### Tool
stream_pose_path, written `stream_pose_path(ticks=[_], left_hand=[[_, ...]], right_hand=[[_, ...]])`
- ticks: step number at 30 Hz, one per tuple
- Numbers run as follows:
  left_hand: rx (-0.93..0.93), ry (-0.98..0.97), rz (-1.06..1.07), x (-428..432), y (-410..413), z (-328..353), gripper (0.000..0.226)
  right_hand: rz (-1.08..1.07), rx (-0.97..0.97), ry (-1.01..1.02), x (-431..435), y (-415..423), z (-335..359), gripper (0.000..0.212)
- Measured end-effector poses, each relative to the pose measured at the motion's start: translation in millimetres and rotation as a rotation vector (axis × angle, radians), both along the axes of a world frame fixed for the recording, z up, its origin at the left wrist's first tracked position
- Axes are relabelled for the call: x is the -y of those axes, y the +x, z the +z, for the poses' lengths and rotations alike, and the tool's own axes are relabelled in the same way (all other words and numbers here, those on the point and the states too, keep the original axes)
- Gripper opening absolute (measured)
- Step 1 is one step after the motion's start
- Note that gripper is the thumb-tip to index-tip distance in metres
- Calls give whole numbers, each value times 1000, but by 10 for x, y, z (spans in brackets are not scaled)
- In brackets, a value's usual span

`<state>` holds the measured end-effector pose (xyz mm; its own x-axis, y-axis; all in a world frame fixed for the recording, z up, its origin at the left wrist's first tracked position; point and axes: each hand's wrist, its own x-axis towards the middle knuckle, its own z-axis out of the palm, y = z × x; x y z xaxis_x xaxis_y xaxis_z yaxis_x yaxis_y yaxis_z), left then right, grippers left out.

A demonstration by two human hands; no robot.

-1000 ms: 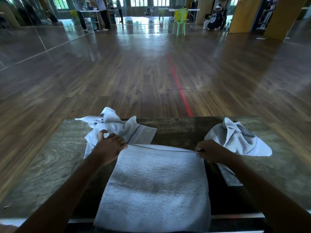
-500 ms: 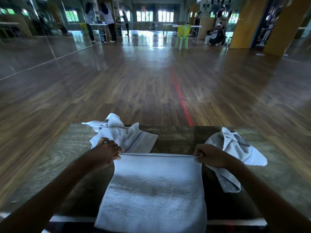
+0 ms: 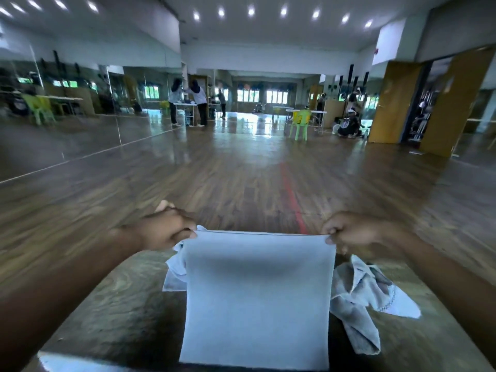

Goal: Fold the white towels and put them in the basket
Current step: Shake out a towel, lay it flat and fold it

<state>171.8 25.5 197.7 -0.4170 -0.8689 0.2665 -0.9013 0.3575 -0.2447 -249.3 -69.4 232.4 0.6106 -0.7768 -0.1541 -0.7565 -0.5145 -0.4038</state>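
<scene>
A white towel [image 3: 257, 296] hangs in front of me, lifted above the dark wooden table [image 3: 118, 312]. My left hand [image 3: 163, 230] pinches its top left corner and my right hand [image 3: 351, 233] pinches its top right corner, so the top edge is stretched flat between them. A crumpled white towel [image 3: 174, 269] lies on the table behind the hanging one, mostly hidden. Another crumpled white towel [image 3: 362, 299] lies at the right. No basket is in view.
Beyond the table's far edge spreads a wide wooden floor with a red line [image 3: 292, 197]. Far off stand a green chair [image 3: 302, 123], tables, a mirror wall at the left, and several people.
Both hands have raised the towel's far edge off the table, so it now hangs upright instead of lying flat. The camera has tilted upward, showing more of the hall.
</scene>
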Motion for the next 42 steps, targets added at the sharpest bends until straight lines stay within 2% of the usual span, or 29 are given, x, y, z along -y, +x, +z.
stream_pose_path(ticks=[3,5,7,9,11,15,21,30,36,40,42], left_hand=[[-9,78,17,-115,-49,329,45],[-67,133,51,-192,-56,485,50],[-252,265,76,-261,-75,618,44],[-457,381,15,-303,-127,698,23],[-590,401,-42,-324,-195,762,10],[-699,342,-57,-318,-241,797,9],[-731,366,-66,-253,-295,770,15],[-506,204,152,-123,-201,607,6],[-678,517,65,-214,-303,649,14],[-697,552,69,-223,-298,662,8],[-729,554,64,-213,-286,654,14]], right_hand=[[57,-101,42,-53,1,289,14],[69,-108,67,-79,-22,435,7],[68,-134,70,-90,-59,552,4],[39,-155,59,-96,-98,657,3],[7,-158,50,-95,-137,754,2],[-15,-133,39,-94,-189,896,4],[-47,-100,7,-65,-201,878,3],[2,48,-105,24,-198,642,7],[-13,-55,52,-56,-227,632,4],[5,-91,95,-75,-273,662,23],[6,-80,120,-69,-296,671,25]])
